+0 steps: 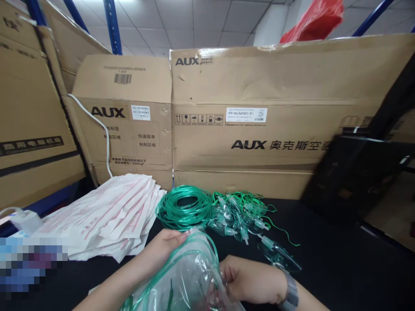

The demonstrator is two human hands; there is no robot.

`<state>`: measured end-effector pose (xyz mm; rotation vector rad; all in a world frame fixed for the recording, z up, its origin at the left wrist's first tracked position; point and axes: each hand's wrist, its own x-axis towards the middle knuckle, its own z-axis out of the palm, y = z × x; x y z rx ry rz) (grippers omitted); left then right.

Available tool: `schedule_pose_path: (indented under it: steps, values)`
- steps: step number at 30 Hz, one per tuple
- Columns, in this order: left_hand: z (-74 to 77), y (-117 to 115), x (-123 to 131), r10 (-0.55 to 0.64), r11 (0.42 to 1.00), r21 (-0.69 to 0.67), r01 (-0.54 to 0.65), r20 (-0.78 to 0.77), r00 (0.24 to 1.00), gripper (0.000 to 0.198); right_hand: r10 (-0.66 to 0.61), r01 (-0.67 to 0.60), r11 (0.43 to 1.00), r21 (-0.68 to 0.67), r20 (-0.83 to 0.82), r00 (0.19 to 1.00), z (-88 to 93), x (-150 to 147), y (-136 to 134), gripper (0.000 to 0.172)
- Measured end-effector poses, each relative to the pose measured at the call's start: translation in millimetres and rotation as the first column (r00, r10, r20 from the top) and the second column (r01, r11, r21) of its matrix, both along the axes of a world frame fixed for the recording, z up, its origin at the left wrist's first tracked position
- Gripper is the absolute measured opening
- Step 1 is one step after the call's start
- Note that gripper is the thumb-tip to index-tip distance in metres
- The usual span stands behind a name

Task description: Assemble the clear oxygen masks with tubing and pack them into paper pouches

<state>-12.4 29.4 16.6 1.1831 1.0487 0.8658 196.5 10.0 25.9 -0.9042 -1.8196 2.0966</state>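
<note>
My left hand (164, 246) grips the upper edge of a clear plastic bag (191, 272) with green tubing inside it. My right hand (251, 280) holds the same bag from the right side, fingers curled into its opening. Just beyond the hands a coil of green tubing (183, 207) lies on the black table (337, 263). To its right sits a heap of clear masks with green straps (241, 216).
A fanned stack of white and red paper pouches (106, 216) lies at the left. Large AUX cardboard boxes (259, 129) wall off the back. A white cable (97, 125) and adapter (24, 220) are at far left. A black object (356, 177) leans at the right.
</note>
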Motion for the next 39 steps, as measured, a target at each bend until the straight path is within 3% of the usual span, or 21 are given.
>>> schedule_pose_path:
  steps: [2,4,6,8,11,14,18,21,23,26,29,36,39]
  values:
    - [3.0,0,-2,-0.002,1.0,0.005,0.002,-0.003,1.0,0.042,-0.019,0.009,0.992,0.13,0.076,0.997,4.7,3,3,0.022]
    - [5.3,0,-5,-0.025,1.0,-0.005,0.025,-0.008,1.0,0.042,-0.158,0.126,0.944,0.303,0.082,0.984,11.0,8,7,0.017]
    - [7.1,-1,-7,-0.075,0.997,-0.035,0.075,0.004,0.997,0.042,-0.3,0.259,0.892,0.37,0.058,0.952,15.6,12,12,0.018]
    - [8.0,-3,-7,-0.119,0.991,-0.055,0.12,0.029,0.993,0.041,-0.338,0.305,0.908,0.287,0.074,0.938,16.8,14,15,0.02]
    - [6.9,-6,-4,-0.14,0.988,-0.057,0.143,0.056,0.989,0.04,-0.261,0.238,0.959,0.152,0.161,0.952,14.5,11,14,0.009]
    - [2.7,-6,-2,-0.147,0.988,-0.047,0.15,0.061,0.987,0.041,-0.207,0.181,0.975,0.126,0.239,0.949,12.2,5,9,0.016]
    - [-1.8,-3,-1,-0.156,0.988,-0.02,0.156,0.007,0.988,0.043,-0.138,0.129,0.99,0.053,0.217,0.966,10.3,-3,2,0.012]
    - [-1.6,-1,0,-0.15,0.988,0.019,0.151,-0.028,0.988,0.044,-0.146,0.124,0.988,0.094,0.288,0.947,8.2,-7,-2,0.015]
    - [-1.4,0,1,-0.149,0.988,0.036,0.15,-0.028,0.988,0.045,-0.192,0.113,0.963,0.243,0.33,0.924,7.7,-7,-5,0.015]
    - [-3.1,2,5,-0.148,0.988,0.031,0.148,-0.001,0.989,0.042,-0.314,0.101,0.822,0.561,0.297,0.902,9.1,-6,-9,0.008]
    - [-6.1,3,8,-0.15,0.989,0.02,0.15,0.027,0.988,0.041,-0.411,0.088,0.626,0.775,0.232,0.881,9.7,-7,-10,0.029]
    - [-4.4,-3,3,-0.198,0.976,-0.077,0.205,0.082,0.977,0.038,-0.352,-0.1,0.277,0.956,0.198,0.915,-8.7,-12,-13,0.018]
    - [-0.5,-6,4,-0.229,0.967,-0.084,0.24,0.124,0.966,0.036,-0.303,-0.144,0.196,0.97,0.199,0.932,-19.1,-16,-15,0.02]
